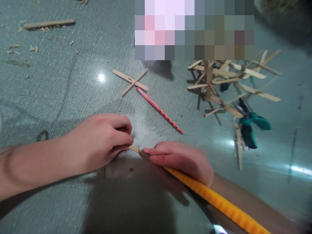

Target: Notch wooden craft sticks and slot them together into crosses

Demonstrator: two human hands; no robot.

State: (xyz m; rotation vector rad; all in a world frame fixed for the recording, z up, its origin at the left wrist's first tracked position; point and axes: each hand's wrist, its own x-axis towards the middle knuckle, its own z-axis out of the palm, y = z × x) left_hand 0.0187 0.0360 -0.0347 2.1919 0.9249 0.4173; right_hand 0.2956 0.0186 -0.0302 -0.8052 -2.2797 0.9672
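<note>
My left hand (107,139) is closed, its fingertips pinching a wooden craft stick (134,149). Only a short piece of the stick shows between my two hands. My right hand (182,159) is wrapped round a yellow-handled utility knife (214,196), whose long handle slants to the lower right. The knife's dark blade end touches the stick, partly hidden by my fingers. Beyond my hands lies a red pencil (161,110). At its eraser end, two craft sticks (130,80) form a cross, and the wider one has a slot cut in it.
To the right sits a pile of crossed craft sticks (219,78), with teal-handled pliers (248,126) beside it. A loose stick (50,23) lies at upper left among wood shavings (34,48). A blurred-out patch covers the top centre. The grey-green surface (80,87) reflects light.
</note>
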